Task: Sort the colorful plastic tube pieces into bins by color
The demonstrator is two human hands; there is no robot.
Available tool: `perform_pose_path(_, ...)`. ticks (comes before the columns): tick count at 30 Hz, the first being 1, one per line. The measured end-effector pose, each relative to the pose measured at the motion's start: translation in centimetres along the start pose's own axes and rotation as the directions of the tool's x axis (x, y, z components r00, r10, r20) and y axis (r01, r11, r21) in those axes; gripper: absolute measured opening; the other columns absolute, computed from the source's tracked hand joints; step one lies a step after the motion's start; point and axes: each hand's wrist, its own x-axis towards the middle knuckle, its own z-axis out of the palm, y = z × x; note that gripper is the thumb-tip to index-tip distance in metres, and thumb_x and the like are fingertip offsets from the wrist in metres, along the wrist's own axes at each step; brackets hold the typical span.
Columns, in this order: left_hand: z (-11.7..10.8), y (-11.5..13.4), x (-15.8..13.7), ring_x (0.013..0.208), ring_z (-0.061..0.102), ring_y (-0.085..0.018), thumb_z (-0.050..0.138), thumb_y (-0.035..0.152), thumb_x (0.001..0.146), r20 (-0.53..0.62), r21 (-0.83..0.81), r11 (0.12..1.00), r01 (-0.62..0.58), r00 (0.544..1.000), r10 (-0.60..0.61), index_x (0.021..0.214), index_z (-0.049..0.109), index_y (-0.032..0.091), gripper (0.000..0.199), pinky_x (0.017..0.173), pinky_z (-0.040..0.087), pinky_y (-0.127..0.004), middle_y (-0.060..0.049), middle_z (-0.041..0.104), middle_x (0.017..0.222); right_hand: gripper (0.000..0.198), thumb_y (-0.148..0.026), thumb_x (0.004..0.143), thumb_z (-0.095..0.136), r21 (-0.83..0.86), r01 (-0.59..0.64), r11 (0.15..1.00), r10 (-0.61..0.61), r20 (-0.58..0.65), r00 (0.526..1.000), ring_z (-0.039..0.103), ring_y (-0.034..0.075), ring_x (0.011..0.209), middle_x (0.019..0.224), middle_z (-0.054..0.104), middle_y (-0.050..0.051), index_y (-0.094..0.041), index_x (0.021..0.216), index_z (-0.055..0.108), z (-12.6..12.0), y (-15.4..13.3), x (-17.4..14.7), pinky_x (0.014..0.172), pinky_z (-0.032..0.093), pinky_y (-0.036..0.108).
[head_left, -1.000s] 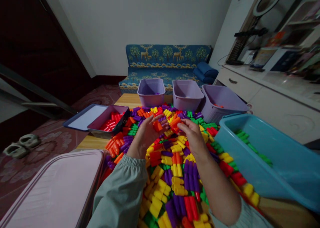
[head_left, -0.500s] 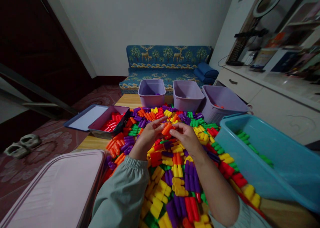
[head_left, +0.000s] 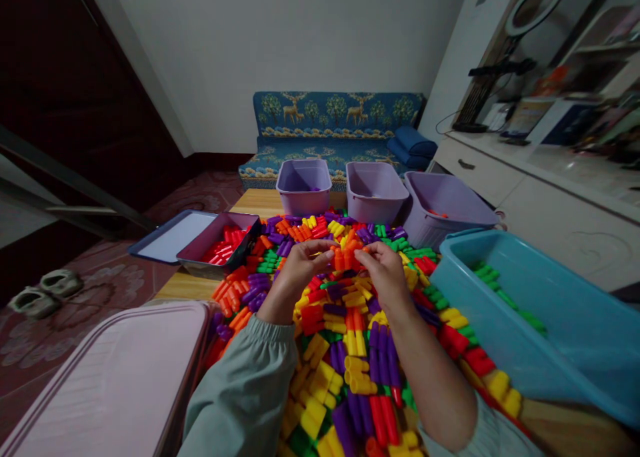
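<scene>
Orange blocks (head_left: 344, 258): centre stage, held just over the jumbled pile (head_left: 356, 300); linked or merely touching, I can't tell!
Left hand (head_left: 299, 271): grip pinched on the blocks' left side, sleeve bunched at the wrist.
Right hand (head_left: 385, 275): grip clamped on the right side, bare forearm below.
Pile: red, yellow, green, purple and orange pieces sprawling over the desk (head_left: 185, 285).
Purple bins (head_left: 304, 202): 3 across the far side.
Blue tub (head_left: 495, 327): over on the right, green pieces (head_left: 490, 279) inside.
Lidded box (head_left: 203, 269): left, lid back, red pieces (head_left: 227, 245) within.
</scene>
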Motion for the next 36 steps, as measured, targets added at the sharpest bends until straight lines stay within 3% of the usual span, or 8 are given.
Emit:
perform_pose_path(6,0.4,0.4,-0.2,0.06,0.059,-0.009,0.091,0.043,0.048,-0.018,0.021,1.0,-0.012,1.0,0.012,0.085,0.075,0.013,0.05,0.059,0.052,-0.021,-0.002,0.068,0.073,0.029,-0.043,0.065,0.069,-0.058,0.041,0.997,-0.035,0.097,0.995,0.055,0.015,0.049,0.061,0.061,-0.002,-0.021,0.077,0.055,0.2,0.0,0.0,0.04,0.039,0.023)
perform_pose_path(13,0.4,0.2,0.0,0.059,0.061,-0.011,0.09,0.046,0.049,0.038,0.035,0.999,-0.007,0.999,0.005,0.086,0.073,0.011,0.054,0.058,0.051,-0.023,-0.004,0.07,0.071,0.013,-0.032,0.075,0.062,-0.29,0.215,0.932,-0.174,0.161,0.971,0.064,0.018,0.057,0.067,0.068,0.003,-0.021,0.081,0.06,-0.2,1.4,0.4,0.052,0.049,0.027)
perform_pose_path(16,0.4,0.3,0.0,0.058,0.062,-0.012,0.09,0.047,0.047,0.043,0.024,1.0,0.002,0.999,-0.003,0.086,0.072,0.011,0.056,0.056,0.051,-0.023,-0.005,0.07,0.07,0.015,-0.033,0.08,0.057,-0.29,0.203,0.935,-0.136,0.234,0.963,0.065,0.018,0.055,0.07,0.069,0.003,-0.02,0.086,0.063,-0.2,1.4,0.3,0.05,0.049,0.027)
perform_pose_path(19,0.3,0.4,0.0,0.056,0.062,-0.012,0.091,0.045,0.046,-0.022,-0.001,1.0,0.008,1.0,-0.008,0.082,0.071,0.011,0.053,0.056,0.052,-0.024,-0.003,0.07,0.068,0.027,-0.042,0.085,0.054,-0.265,0.194,0.944,-0.113,0.293,0.949,0.066,0.019,0.057,0.075,0.07,0.005,-0.019,0.094,0.065,0.0,1.0,0.1,0.05,0.05,0.028)
perform_pose_path(25,0.3,0.7,0.0,0.052,0.059,-0.009,0.092,0.041,0.044,-0.08,0.02,0.999,-0.025,0.996,0.026,0.078,0.071,0.011,0.05,0.051,0.048,-0.02,-0.002,0.068,0.064,0.041,-0.045,0.071,0.076,-0.207,0.193,0.959,-0.138,0.252,0.958,0.069,0.021,0.074,0.091,0.073,0.008,-0.02,0.102,0.065,0.7,1.7,0.1,0.062,0.055,0.03)
perform_pose_path(29,0.4,0.9,-0.1,0.05,0.057,-0.009,0.091,0.039,0.046,-0.08,0.044,0.998,-0.042,0.996,0.045,0.078,0.071,0.011,0.047,0.048,0.045,-0.02,-0.001,0.068,0.063,0.039,-0.045,0.07,0.075,-0.12,0.09,0.989,-0.049,0.308,0.95,0.066,0.018,0.064,0.081,0.071,0.004,-0.018,0.095,0.062,0.7,1.4,-0.1,0.055,0.053,0.028)
perform_pose_path(36,0.4,1.2,-0.5,0.059,0.061,-0.01,0.09,0.039,0.05,-0.133,-0.034,0.998,-0.044,0.99,0.039,0.078,0.068,0.014,0.044,0.058,0.054,-0.024,0.0,0.067,0.07,0.036,-0.051,0.075,0.071,-0.057,-0.016,0.998,0.038,0.41,0.911,0.057,0.012,0.051,0.057,0.06,-0.002,-0.016,0.08,0.063,0.3,0.1,-0.6,0.05,0.048,0.023)
